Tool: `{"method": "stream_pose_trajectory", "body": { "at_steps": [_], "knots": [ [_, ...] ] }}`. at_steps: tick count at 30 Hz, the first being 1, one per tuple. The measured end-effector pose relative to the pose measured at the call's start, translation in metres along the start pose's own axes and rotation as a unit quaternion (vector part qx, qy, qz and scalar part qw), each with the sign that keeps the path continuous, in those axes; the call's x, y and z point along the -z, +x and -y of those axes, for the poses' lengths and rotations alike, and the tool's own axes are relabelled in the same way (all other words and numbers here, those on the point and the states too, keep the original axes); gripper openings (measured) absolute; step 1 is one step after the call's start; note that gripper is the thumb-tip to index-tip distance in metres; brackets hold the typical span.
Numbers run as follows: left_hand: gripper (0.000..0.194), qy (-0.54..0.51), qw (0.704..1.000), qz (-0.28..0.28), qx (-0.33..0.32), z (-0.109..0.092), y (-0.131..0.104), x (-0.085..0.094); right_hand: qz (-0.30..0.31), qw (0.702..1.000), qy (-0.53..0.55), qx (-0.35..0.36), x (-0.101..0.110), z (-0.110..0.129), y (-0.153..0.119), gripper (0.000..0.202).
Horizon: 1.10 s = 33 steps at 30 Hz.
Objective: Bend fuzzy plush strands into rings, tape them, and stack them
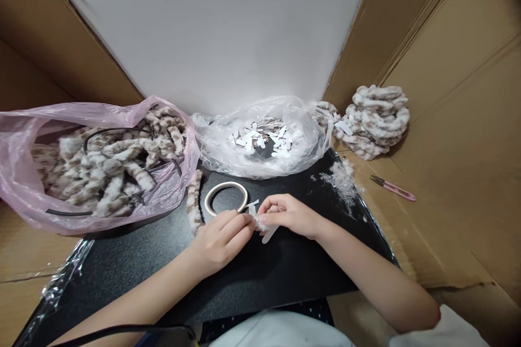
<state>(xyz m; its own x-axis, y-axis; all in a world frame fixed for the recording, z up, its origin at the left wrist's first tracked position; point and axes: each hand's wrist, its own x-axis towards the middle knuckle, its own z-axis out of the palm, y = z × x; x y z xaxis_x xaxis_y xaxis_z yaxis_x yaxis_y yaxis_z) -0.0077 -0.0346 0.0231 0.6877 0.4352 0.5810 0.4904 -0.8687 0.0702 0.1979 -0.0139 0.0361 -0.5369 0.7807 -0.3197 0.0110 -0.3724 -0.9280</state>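
Near the middle of the black table, my left hand (223, 241) and my right hand (293, 216) meet with fingers pinched around the end of a fluffy white fur strip (259, 222). Much of that strip is hidden by the fingers. A white paper tag (269, 235) sticks out below my right hand's fingers, and a short piece of white tape (253, 206) shows above the pinch. Just beyond my left hand lies a roll of white tape (208, 199). Left of the roll rests a brown-and-white fur strip (194, 203), its near end close to my left hand.
At the left a pink plastic bag (20, 173) holds several furry strips and black cords. A clear bag (220, 160) of white tags stands at the back. To the right are a furry coil (376, 119), fur fluff (343, 179) and pink-handled thread snips (396, 190). Cardboard walls flank the table.
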Motion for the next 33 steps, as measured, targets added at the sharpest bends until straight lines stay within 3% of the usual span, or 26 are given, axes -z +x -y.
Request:
{"method": "stream_pose_trajectory", "body": {
  "at_steps": [4,7,13,21,24,30,33],
  "knots": [
    [0.013,0.002,0.999,-0.033,-0.036,0.000,-0.005,-0.005,0.000,0.993,0.084,-0.079,0.002,-0.001,0.006,0.022],
    [0.014,-0.007,0.998,-0.049,-0.037,-0.002,-0.006,-0.005,-0.020,0.988,0.121,-0.090,-0.003,-0.005,0.011,0.023],
    [0.018,-0.033,0.999,-0.028,-0.032,-0.006,-0.005,-0.005,-0.094,0.984,0.149,-0.028,-0.008,-0.010,0.016,0.034],
    [0.019,-0.121,0.992,0.020,0.013,-0.003,-0.007,-0.008,-0.143,0.981,-0.051,0.122,-0.014,-0.014,0.009,0.027],
    [0.012,-0.155,0.986,0.004,0.064,-0.004,-0.002,-0.007,-0.190,0.947,-0.145,0.215,-0.018,-0.015,0.004,0.021],
    [0.007,-0.158,0.975,-0.076,0.138,-0.008,0.003,-0.006,-0.257,0.833,-0.293,0.393,-0.023,-0.016,-0.003,0.010],
    [0.008,-0.162,0.973,-0.075,0.147,-0.009,0.005,-0.004,-0.257,0.815,-0.308,0.417,-0.023,-0.018,-0.005,0.010]
  ]
}}
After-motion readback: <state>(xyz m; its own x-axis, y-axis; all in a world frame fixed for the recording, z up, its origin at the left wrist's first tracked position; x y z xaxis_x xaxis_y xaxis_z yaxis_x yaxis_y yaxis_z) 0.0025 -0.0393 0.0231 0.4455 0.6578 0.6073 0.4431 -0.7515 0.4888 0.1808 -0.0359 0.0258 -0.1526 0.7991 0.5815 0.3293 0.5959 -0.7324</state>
